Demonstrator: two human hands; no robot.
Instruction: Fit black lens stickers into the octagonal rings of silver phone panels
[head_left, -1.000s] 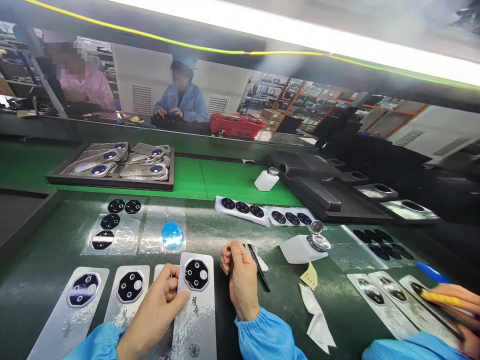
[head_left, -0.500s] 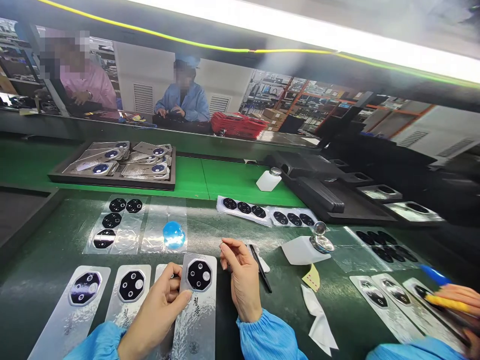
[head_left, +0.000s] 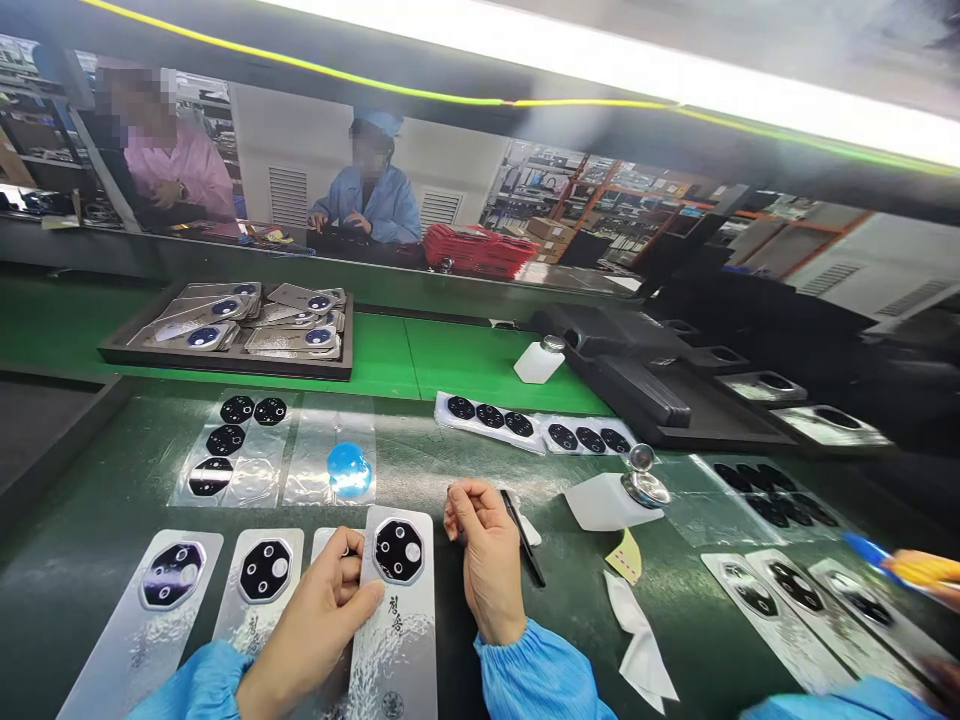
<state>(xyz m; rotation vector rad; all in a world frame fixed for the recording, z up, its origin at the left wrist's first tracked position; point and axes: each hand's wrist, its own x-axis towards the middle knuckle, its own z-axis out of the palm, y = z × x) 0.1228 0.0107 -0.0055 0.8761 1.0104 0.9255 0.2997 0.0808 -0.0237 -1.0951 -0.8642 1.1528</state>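
My left hand [head_left: 315,625] grips the edge of a silver phone back cover [head_left: 405,640] with a black octagonal camera plate at its top, thumb in front. My right hand [head_left: 489,570] is beside the cover, apart from it, with fingers curled and pinched together. What they hold, if anything, I cannot make out. Two more covers lie flat to the left, the nearer one [head_left: 264,565] and the outer one [head_left: 161,590]. A third cover [head_left: 322,545] is mostly hidden behind my left hand. Behind my right hand lies a black pen-like tool [head_left: 525,540].
Left of centre, a clear sheet [head_left: 251,485] carries black camera plates; blue film discs [head_left: 349,470] lie beside it. A black tray [head_left: 225,365] holds stacked covers. White dispenser bottles [head_left: 604,503], a cloth [head_left: 637,640] and a yellow paper piece [head_left: 624,557] stand right. A co-worker's hand [head_left: 926,568] works far right.
My right hand's fingers have drawn in slightly, rightward and closer together. My left hand keeps its hold on the cover. The co-worker's hand at the far right has moved up and right.
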